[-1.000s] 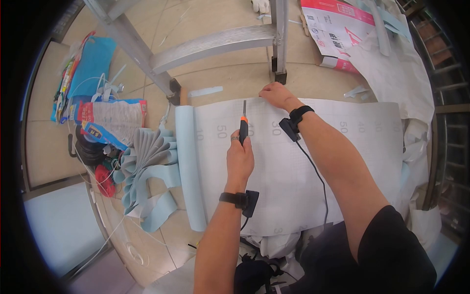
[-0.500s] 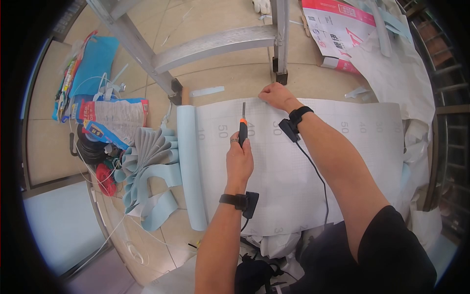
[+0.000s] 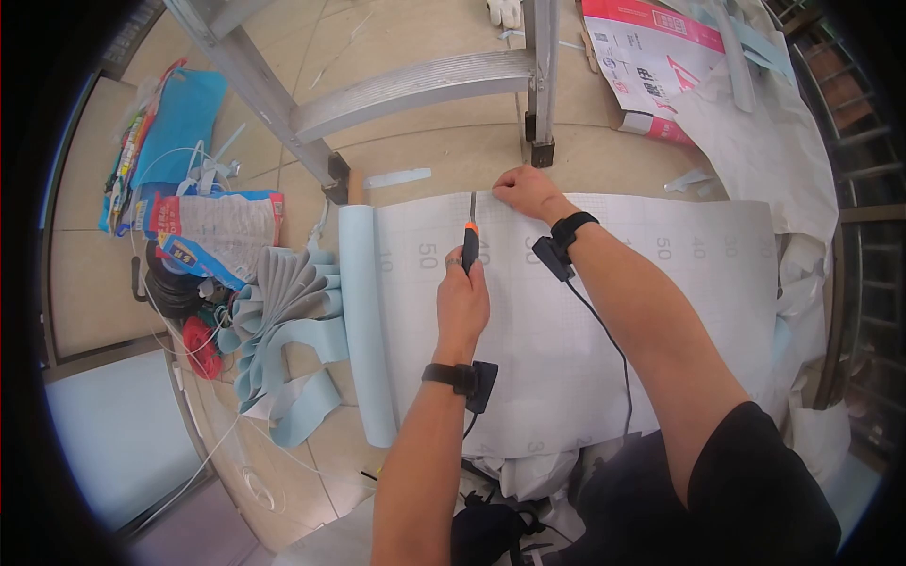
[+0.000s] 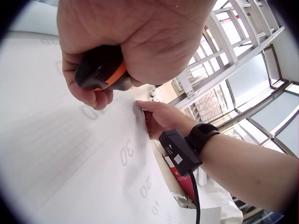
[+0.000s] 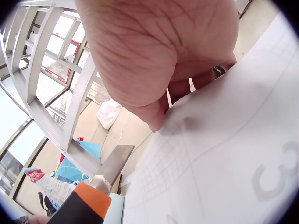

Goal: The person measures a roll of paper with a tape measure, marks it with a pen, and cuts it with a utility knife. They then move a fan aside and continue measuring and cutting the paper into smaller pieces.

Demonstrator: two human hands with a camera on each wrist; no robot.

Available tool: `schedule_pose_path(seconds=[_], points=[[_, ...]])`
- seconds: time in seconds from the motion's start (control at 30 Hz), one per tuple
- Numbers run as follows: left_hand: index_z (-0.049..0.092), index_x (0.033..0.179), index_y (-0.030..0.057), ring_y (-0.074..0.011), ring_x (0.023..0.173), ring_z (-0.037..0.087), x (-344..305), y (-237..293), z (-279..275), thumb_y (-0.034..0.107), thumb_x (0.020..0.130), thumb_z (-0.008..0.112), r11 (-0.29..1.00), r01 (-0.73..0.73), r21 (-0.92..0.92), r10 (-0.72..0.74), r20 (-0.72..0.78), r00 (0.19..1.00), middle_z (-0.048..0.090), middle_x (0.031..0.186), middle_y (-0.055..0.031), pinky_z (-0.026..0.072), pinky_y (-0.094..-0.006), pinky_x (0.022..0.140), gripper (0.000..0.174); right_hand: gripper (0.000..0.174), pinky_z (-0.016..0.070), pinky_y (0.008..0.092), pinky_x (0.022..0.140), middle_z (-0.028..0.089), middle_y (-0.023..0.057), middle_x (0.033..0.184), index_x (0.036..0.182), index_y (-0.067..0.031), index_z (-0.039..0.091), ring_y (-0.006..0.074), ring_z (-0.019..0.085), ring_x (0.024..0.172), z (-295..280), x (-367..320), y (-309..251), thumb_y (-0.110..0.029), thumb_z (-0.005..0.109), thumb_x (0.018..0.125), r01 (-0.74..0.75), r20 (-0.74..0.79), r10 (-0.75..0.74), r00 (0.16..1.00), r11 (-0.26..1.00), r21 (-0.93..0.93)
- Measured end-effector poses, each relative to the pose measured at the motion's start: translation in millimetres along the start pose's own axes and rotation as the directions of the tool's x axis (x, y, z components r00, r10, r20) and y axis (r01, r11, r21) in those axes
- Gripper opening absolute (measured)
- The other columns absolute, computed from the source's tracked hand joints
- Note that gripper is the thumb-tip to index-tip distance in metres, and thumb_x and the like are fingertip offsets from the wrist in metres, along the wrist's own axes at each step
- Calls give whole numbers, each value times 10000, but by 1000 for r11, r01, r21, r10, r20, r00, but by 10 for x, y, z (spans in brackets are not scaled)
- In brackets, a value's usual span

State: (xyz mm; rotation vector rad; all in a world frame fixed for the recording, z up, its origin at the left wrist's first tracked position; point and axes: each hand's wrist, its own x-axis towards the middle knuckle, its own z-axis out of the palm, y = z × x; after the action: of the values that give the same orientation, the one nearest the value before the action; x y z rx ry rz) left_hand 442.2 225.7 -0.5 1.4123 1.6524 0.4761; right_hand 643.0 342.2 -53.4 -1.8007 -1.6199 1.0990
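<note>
In the head view my left hand point(image 3: 463, 302) grips a black and orange utility knife point(image 3: 470, 247), its blade extended and pointing at the far edge of a white sheet with a printed grid and numbers point(image 3: 566, 358). The right wrist view shows the knife's blade point(image 5: 117, 161) close beside that edge. My right hand point(image 3: 528, 191) pinches the sheet's far edge just right of the blade, thumb on top and fingers beneath. The sheet's left end is rolled up, its pale blue side outward, in a roll point(image 3: 366, 325).
A metal ladder point(image 3: 415, 90) stands just beyond the sheet. Pleated blue strips point(image 3: 283, 302), a plastic bag point(image 3: 217, 231) and a red bundle point(image 3: 201, 347) lie at left. White sheeting point(image 3: 746, 132) and a pink and white printed bag point(image 3: 642, 66) are at right.
My right hand has shifted slightly left and nearer along the sheet's edge, closer to the blade. The knife has moved a little toward the far edge.
</note>
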Motion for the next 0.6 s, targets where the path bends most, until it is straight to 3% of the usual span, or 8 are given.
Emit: schedule_pose_path(seconds=[0.6], points=[[463, 1336, 53, -190, 608, 624, 134, 64, 133, 228, 1001, 471, 1000, -10, 12, 10, -8, 1000, 659, 816, -98, 501, -341, 594, 377, 206, 532, 378, 803, 722, 103, 913, 902, -116, 757, 295, 671, 881, 102, 9, -18, -257, 655, 792, 10, -46, -11, 999, 999, -37]])
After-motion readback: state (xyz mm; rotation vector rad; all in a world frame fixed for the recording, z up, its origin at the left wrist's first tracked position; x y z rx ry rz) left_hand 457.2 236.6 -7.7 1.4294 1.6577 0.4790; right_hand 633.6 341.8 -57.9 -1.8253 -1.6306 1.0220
